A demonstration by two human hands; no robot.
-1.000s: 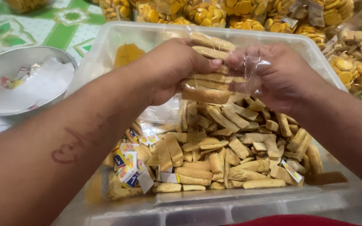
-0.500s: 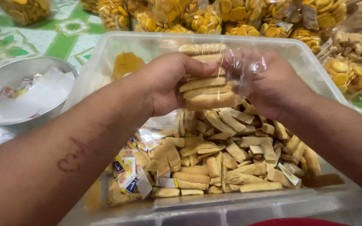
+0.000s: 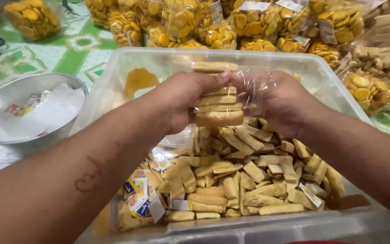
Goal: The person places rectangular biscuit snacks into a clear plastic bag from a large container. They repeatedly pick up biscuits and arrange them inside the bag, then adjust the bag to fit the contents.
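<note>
Both hands meet above a clear plastic tub [image 3: 113, 86]. A stack of tan bar-shaped biscuits [image 3: 217, 101] sits between them, inside a thin clear plastic bag [image 3: 253, 83]. My left hand [image 3: 177, 101] grips the stack from the left, thumb on its top. On the right, my right hand [image 3: 285, 101] pinches the bag's film around the stack. Below the hands, the tub holds several loose tan biscuits [image 3: 244, 176] and a pile of small printed paper labels [image 3: 143, 194].
A metal bowl [image 3: 5, 90] with paper scraps stands left of the tub. Sealed bags of round yellow biscuits [image 3: 231, 27] line the back, and bags of bar biscuits [image 3: 384, 58] lie at the right. A green patterned cloth [image 3: 77, 49] covers the table.
The stack in its bag has been lifted slightly and straightened between the hands. The fingers of both hands have closed in tighter around the bag.
</note>
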